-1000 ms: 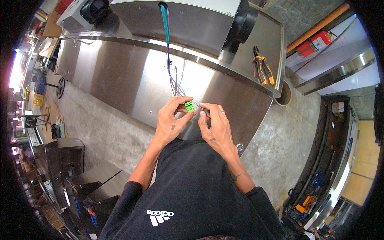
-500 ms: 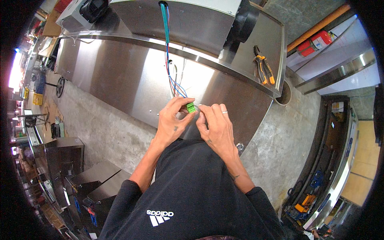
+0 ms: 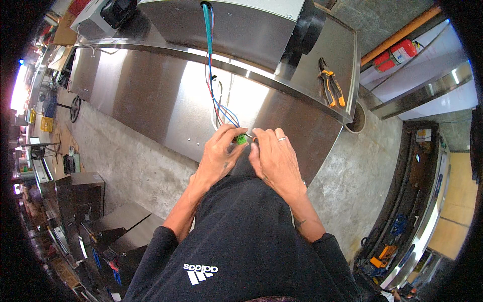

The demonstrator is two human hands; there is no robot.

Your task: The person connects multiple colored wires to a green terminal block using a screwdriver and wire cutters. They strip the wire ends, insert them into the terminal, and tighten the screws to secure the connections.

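My left hand (image 3: 220,153) pinches a small green terminal block connector (image 3: 241,139) between thumb and fingertips. Blue, red and dark wires (image 3: 220,106) come down from a teal sleeve (image 3: 208,32) and end at the connector. Close beside it on the right is my right hand (image 3: 275,157), a ring on one finger, its fingers pressed together. From that grip a thin dark shaft (image 3: 249,136) points to the green connector; most of the item is hidden inside the hand, so its kind does not show.
A stainless steel panel (image 3: 136,95) lies under both hands. Pliers with orange and black handles (image 3: 332,88) rest on the steel ledge at the upper right. Beyond stand a steel housing (image 3: 226,35) and a red fire extinguisher (image 3: 395,56). Concrete floor (image 3: 126,136) shows on the left.
The green connector has tilted and sunk slightly in my left fingers. My right hand has turned a little, its wrist shifting right. Wires near the connector have moved slightly right.
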